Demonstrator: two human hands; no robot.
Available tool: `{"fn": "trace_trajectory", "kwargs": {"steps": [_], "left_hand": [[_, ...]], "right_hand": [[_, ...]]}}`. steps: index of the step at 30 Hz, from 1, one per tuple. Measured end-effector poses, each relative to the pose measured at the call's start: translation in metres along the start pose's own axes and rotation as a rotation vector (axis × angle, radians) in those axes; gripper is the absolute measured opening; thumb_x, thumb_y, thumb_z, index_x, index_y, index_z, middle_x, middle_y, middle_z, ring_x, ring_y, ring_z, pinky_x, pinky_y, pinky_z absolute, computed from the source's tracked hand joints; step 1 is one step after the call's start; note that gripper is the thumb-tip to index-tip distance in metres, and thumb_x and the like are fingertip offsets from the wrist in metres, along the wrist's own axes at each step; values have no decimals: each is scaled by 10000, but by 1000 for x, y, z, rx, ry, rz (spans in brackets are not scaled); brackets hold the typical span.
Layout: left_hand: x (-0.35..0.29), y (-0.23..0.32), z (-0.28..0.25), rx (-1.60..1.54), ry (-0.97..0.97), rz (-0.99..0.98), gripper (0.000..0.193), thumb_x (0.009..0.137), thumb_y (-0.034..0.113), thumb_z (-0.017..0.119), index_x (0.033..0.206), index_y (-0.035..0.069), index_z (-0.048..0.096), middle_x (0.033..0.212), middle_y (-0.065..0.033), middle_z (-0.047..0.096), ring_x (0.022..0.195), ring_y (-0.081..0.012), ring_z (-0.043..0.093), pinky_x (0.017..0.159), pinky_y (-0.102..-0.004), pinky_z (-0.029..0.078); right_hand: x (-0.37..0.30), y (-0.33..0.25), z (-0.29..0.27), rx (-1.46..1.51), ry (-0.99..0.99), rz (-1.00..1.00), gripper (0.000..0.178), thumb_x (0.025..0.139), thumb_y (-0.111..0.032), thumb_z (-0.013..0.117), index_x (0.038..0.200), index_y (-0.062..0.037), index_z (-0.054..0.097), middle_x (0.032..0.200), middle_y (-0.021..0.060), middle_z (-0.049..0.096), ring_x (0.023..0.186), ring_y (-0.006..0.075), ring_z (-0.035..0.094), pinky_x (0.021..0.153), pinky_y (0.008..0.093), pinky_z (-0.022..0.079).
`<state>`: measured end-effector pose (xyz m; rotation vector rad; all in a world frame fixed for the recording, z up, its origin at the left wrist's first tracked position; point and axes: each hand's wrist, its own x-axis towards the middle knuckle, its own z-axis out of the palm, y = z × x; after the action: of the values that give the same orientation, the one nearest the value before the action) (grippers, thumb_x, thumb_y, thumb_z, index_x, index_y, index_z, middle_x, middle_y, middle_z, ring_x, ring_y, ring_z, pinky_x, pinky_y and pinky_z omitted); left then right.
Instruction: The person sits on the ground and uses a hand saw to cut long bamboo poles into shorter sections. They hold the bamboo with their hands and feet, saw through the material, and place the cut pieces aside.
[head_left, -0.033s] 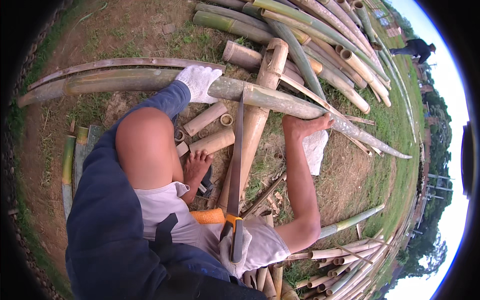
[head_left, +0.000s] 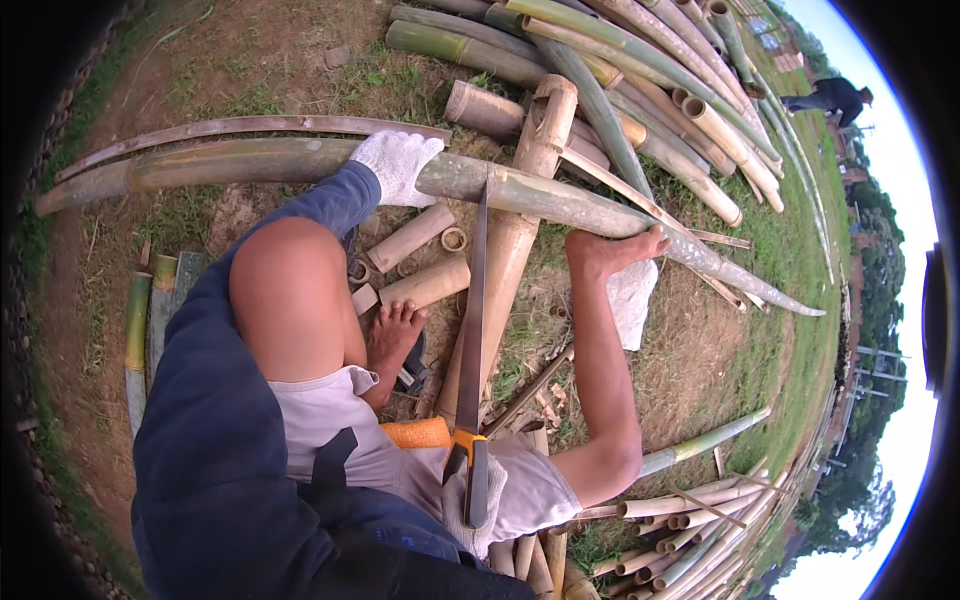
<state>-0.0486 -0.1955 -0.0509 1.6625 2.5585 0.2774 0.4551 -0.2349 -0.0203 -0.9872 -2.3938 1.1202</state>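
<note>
A long green-grey bamboo pole (head_left: 240, 162) runs crosswise in front of me, resting on a thick upright-slanting bamboo post (head_left: 515, 235). My left hand (head_left: 398, 167), in a white knitted glove, is wrapped over the pole. Right of that glove, the blade of a handsaw (head_left: 472, 320) meets the pole, its tip end at the bamboo. My right hand (head_left: 462, 512), also gloved, is closed around the saw's orange and black handle, low near my lap; the handle partly hides its fingers. My bare right foot (head_left: 610, 252) presses against the pole farther right.
Short cut bamboo pieces (head_left: 428, 283) lie beside my left foot (head_left: 396, 330). A large pile of bamboo poles (head_left: 640, 100) is at the far right, another bamboo stack (head_left: 690, 520) at the near right. A pale stone (head_left: 630, 305) sits by my right foot. A person (head_left: 832, 98) is in the distance.
</note>
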Motion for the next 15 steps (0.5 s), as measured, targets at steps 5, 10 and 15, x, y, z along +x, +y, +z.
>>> {"fn": "trace_trajectory", "kwargs": {"steps": [5, 10, 15], "left_hand": [[8, -1, -3, 5, -36, -47, 979, 802, 668, 891, 1552, 108, 605, 1338, -198, 749, 1212, -399, 745, 1055, -539, 591], [3, 4, -12, 29, 1, -39, 942, 801, 652, 904, 1519, 118, 612, 1354, -191, 753, 1218, -398, 751, 1054, -537, 599], [7, 0, -7, 11, -27, -23, 943, 803, 681, 892, 1509, 118, 619, 1320, -206, 754, 1190, -400, 758, 1031, -541, 601]], "right_hand": [[126, 11, 51, 260, 63, -66, 395, 1060, -65, 688, 1434, 3, 582, 1266, 182, 640, 1168, 310, 660, 1052, 410, 521], [203, 0, 73, 246, 99, -147, 450, 1043, -19, 694, 1470, 5, 556, 1303, 195, 631, 1206, 340, 661, 1089, 411, 525], [28, -24, 15, 110, 81, 41, 429, 992, 0, 657, 1417, 29, 604, 1300, 204, 610, 1209, 344, 657, 1089, 414, 519]]}}
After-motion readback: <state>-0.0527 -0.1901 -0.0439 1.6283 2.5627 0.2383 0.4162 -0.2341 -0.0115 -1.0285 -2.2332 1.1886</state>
